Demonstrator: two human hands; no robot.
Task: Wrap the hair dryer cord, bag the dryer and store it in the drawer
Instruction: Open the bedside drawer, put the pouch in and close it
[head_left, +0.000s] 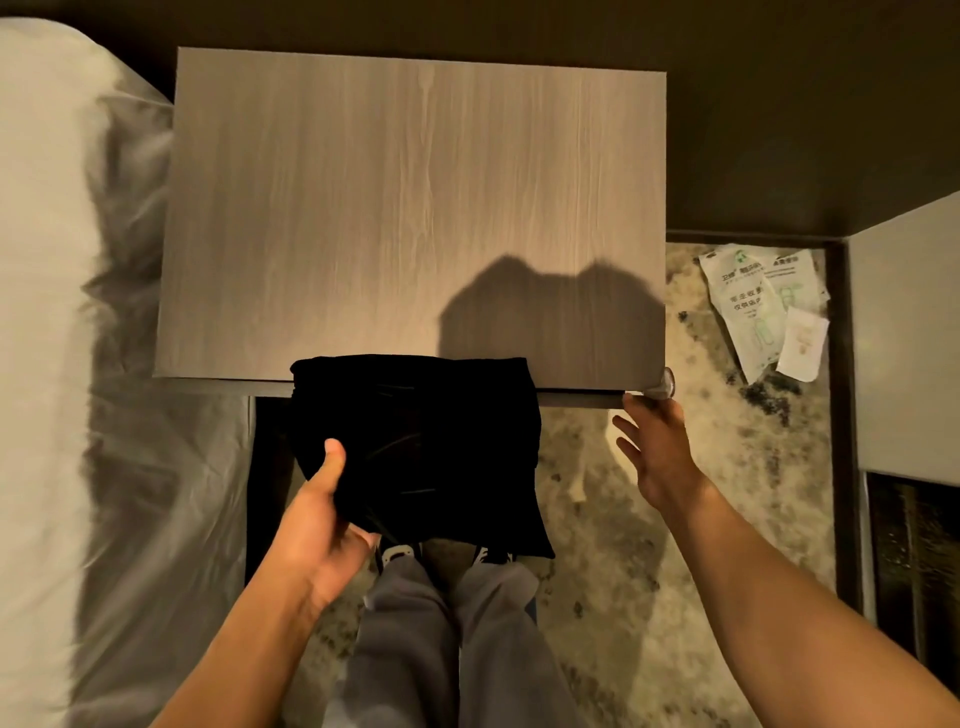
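A black cloth bag (431, 441) hangs in front of the wooden nightstand (405, 208), overlapping its front edge. My left hand (322, 514) grips the bag at its lower left, thumb on top. The dryer itself is hidden; the bag looks full. My right hand (654, 447) is spread, fingers apart, just below the nightstand's front right corner, fingertips near a small round knob (662, 387). The drawer front is seen only as a thin dark strip (576, 399) under the top, and I cannot tell whether it is pulled out.
A bed with white sheets (62, 312) runs along the left. Mottled carpet (623, 545) covers the floor, with white printed packets (753, 306) lying at the right. A pale cabinet (904, 338) stands at the far right. My legs and shoes (447, 623) are below the bag.
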